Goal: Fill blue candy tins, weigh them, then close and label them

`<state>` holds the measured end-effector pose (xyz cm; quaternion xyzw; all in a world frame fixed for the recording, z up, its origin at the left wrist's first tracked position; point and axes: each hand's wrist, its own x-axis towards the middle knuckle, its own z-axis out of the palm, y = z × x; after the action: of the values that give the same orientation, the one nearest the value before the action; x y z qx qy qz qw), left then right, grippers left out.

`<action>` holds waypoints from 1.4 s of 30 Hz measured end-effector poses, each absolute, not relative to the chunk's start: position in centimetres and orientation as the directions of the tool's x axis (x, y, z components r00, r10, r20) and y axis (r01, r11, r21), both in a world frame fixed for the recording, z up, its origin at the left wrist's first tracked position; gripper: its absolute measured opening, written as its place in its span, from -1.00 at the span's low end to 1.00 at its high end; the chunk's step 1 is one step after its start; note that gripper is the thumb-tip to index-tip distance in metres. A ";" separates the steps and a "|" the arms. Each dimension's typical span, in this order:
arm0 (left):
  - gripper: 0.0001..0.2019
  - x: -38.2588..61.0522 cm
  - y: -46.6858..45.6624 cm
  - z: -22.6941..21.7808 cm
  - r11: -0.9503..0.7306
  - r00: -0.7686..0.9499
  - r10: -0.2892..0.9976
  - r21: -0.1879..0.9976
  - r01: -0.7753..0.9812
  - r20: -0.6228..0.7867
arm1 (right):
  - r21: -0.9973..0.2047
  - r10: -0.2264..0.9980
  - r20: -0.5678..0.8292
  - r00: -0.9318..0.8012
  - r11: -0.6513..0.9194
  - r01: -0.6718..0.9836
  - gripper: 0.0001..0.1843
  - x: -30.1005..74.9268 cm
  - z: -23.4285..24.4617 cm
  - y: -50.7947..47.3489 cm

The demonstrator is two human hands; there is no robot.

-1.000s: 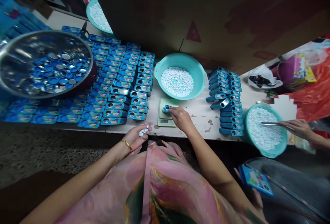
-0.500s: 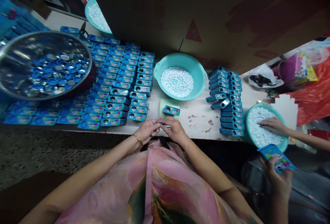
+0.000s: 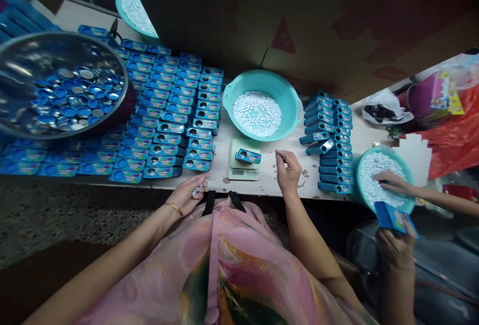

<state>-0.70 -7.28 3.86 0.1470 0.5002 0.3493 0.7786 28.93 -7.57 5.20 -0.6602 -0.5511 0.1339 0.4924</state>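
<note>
On scale (image 3: 235, 167): blue box (image 3: 250, 156) lengthwise L-R, hole (image 3: 242, 154) L.

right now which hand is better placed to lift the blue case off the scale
Probably the right hand: it is nearer the blue case on the scale, though whether it pinches anything is unclear. The left hand, farther off, holds white pellets.

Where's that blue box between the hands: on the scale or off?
On: the blue box rests on the pale green scale, with the right hand apart.
</note>
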 end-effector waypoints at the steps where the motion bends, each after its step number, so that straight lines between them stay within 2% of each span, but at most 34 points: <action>1: -0.81 -1.2 -7.6 3.5 0.717 0.242 0.682 0.566 -0.406 -0.690 | -0.811 0.857 0.349 0.380 0.073 0.581 -0.77 29.1 5.0 -7.7; 3: -0.83 -2.0 -8.0 3.1 0.731 0.223 0.656 0.534 -0.425 -0.721 | -0.822 0.878 0.305 0.369 0.047 0.567 -0.74 29.0 4.5 -7.8; 5: -0.83 -2.5 -8.3 2.9 0.742 0.217 0.633 0.504 -0.442 -0.743 | -0.804 0.920 0.268 0.284 0.052 0.592 -0.65 28.5 4.0 -7.5; 9: -0.82 -3.2 -8.5 2.8 0.738 0.203 0.631 0.498 -0.455 -0.749 | -0.686 0.966 0.249 0.064 0.129 0.716 -0.40 27.1 3.4 -6.7; 13: -0.82 -3.9 -8.8 2.5 0.728 0.198 0.639 0.503 -0.466 -0.743 | -0.574 0.980 0.190 -0.063 0.163 0.802 -0.32 25.9 2.8 -5.9; 16: -0.83 -4.5 -9.2 2.2 0.714 0.178 0.642 0.498 -0.492 -0.746 | -0.515 0.986 0.144 -0.080 0.143 0.845 -0.34 25.5 2.6 -5.4; 20: -0.83 -5.5 -9.9 1.8 0.701 0.154 0.642 0.493 -0.515 -0.751 | -0.473 0.987 0.111 -0.116 0.155 0.868 -0.51 25.4 3.1 -5.9; 25: -0.82 -6.3 -10.5 0.9 0.731 0.158 0.630 0.513 -0.449 -0.760 | -0.489 0.932 0.107 -0.347 0.353 0.798 -0.57 21.2 3.1 -7.9; 28: -0.85 -6.4 -10.2 -0.1 0.767 0.165 0.603 0.510 -0.389 -0.780 | -0.453 0.879 0.098 -0.466 0.456 0.766 -0.58 15.4 2.1 -8.5; 31: -0.95 -6.4 -8.8 -1.0 0.762 0.150 0.609 0.522 -0.384 -0.779 | -0.384 0.860 0.099 -0.500 0.497 0.778 -0.63 10.5 1.4 -8.2; 33: -0.94 -6.4 -7.6 -1.5 0.753 0.142 0.620 0.534 -0.384 -0.772 | -0.358 0.851 0.122 -0.511 0.518 0.777 -0.64 9.9 1.5 -7.4; 36: -0.89 -6.6 -6.0 -1.8 0.769 0.129 0.610 0.544 -0.337 -0.782 | -0.368 0.897 0.160 -0.412 0.442 0.818 -0.65 14.4 2.7 -6.0; 39: -0.90 -7.2 -5.8 -1.2 0.807 0.172 0.585 0.548 -0.221 -0.792 | -0.372 0.984 0.173 -0.052 0.114 0.921 -0.77 23.5 5.5 -5.4; 41: -0.85 -7.6 -6.4 -0.4 0.820 0.193 0.571 0.544 -0.176 -0.798 | -0.363 0.958 0.182 0.222 -0.144 0.921 -0.73 29.9 8.0 -6.2; 42: -0.83 -7.7 -6.8 0.1 0.821 0.192 0.570 0.545 -0.173 -0.799 | -0.360 0.936 0.188 0.298 -0.217 0.907 -0.68 32.8 9.2 -7.0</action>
<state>-7.75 -6.77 0.10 0.1697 0.5858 0.2467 0.7531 32.84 -6.99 9.25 -0.7793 -0.5912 0.0348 0.2046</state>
